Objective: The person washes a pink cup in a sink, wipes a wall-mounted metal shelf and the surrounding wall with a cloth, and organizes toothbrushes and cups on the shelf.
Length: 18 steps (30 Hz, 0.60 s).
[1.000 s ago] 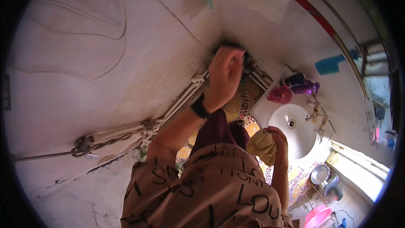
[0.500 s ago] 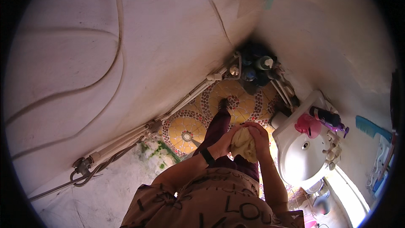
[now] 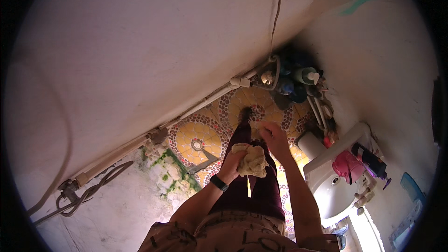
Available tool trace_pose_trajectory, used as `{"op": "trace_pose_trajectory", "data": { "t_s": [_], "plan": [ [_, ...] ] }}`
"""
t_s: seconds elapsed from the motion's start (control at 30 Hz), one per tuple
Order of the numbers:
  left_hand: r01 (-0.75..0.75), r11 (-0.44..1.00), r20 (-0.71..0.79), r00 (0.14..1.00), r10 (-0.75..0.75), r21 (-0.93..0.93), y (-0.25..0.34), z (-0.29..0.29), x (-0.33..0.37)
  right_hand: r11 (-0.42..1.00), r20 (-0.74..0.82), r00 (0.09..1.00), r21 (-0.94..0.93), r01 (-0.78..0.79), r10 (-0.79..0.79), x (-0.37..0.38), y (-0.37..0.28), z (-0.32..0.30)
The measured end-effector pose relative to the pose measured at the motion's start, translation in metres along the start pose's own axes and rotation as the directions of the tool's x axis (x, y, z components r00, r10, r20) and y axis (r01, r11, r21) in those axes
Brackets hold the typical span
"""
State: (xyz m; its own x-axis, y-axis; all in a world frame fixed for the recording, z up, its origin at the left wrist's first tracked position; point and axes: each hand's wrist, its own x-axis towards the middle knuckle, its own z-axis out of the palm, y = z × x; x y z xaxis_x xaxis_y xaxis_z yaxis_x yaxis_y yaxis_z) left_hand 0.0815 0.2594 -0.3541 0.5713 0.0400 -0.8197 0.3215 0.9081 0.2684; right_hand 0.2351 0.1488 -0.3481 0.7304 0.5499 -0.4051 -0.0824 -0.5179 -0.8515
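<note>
A damp-looking, crumpled cream cloth (image 3: pixel 252 160) is bunched in my left hand (image 3: pixel 230 165), whose fingers are wrapped round its left side. A dark band (image 3: pixel 219 183) circles my left wrist. My right hand (image 3: pixel 275 138) is held just beyond the cloth and to its right, apart from it. Its fingers are loosely bent with a gap by the thumb, and nothing shows in them. Both hands are in front of my dark trouser legs, above the tiled floor (image 3: pixel 196 133).
At right stands a white washbasin (image 3: pixel 317 177) with a pink jug (image 3: pixel 347 165), a dark bottle (image 3: pixel 368 157) and a tap (image 3: pixel 364 198). Bottles (image 3: pixel 308 75) crowd the far corner. Pipes (image 3: pixel 205 104) run along the left wall. A blue comb (image 3: pixel 411 185) is at far right.
Both hands were round the cloth; my right hand has let go and moved away from it. My left hand has shifted slightly left with the cloth. The view has turned somewhat.
</note>
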Motion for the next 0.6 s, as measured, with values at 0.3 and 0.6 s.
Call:
{"op": "trace_pose_trajectory", "data": {
  "t_s": [0.3,0.6],
  "plan": [
    [0.154,0.861,-0.035,0.98,-0.195,-0.485,-0.071,-0.037,0.03,0.836,0.094,0.993,-0.549,-0.007,0.07,0.125,0.035,-0.056],
    [0.172,0.855,-0.083,0.967,-0.241,-0.489,-0.128,-0.073,0.072,0.738,-0.109,0.994,-0.672,-0.059,-0.02,0.195,0.091,-0.097]
  ]
}}
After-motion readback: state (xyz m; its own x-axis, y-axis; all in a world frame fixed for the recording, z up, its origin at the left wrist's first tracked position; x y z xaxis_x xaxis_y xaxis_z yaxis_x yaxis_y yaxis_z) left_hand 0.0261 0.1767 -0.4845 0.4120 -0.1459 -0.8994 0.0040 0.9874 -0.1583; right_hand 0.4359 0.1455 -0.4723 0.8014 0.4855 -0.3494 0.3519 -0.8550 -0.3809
